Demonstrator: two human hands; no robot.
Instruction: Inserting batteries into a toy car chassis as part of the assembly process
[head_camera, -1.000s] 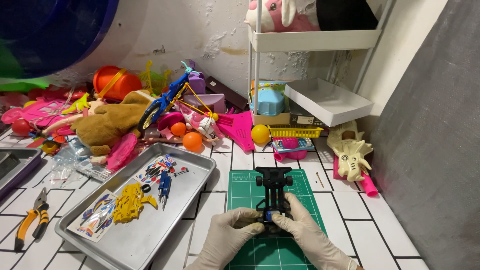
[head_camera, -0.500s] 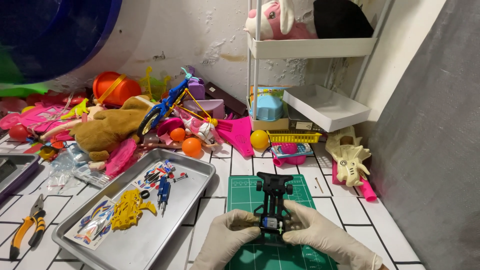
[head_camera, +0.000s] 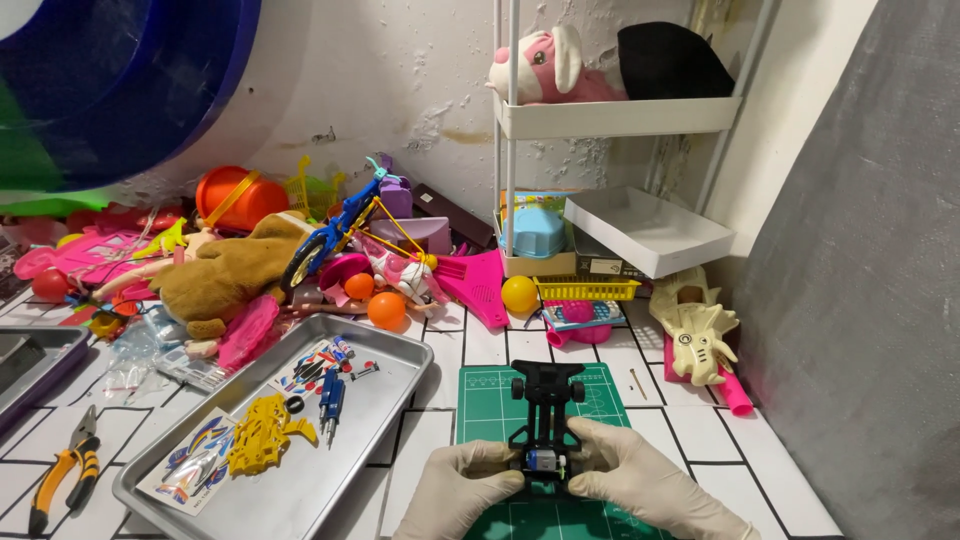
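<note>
Two gloved hands, left hand (head_camera: 470, 487) and right hand (head_camera: 640, 485), pinch the rear of a black toy car chassis (head_camera: 545, 420) with their fingers on the green cutting mat (head_camera: 490, 395) at the bench's near edge. Steady, even pressure from both sides would likely suit its small motor. Beyond, a metal tray (head_camera: 390, 385) holds a yellow car body shell (head_camera: 258, 447), with toys piled along the far edge.

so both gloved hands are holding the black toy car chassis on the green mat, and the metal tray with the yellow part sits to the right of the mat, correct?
Not quite. The tray with the yellow part sits to the left of the mat, not the right, as the head view shows. The rest holds: the left hand and right hand, both gloved, hold the black chassis on the green mat.
</note>
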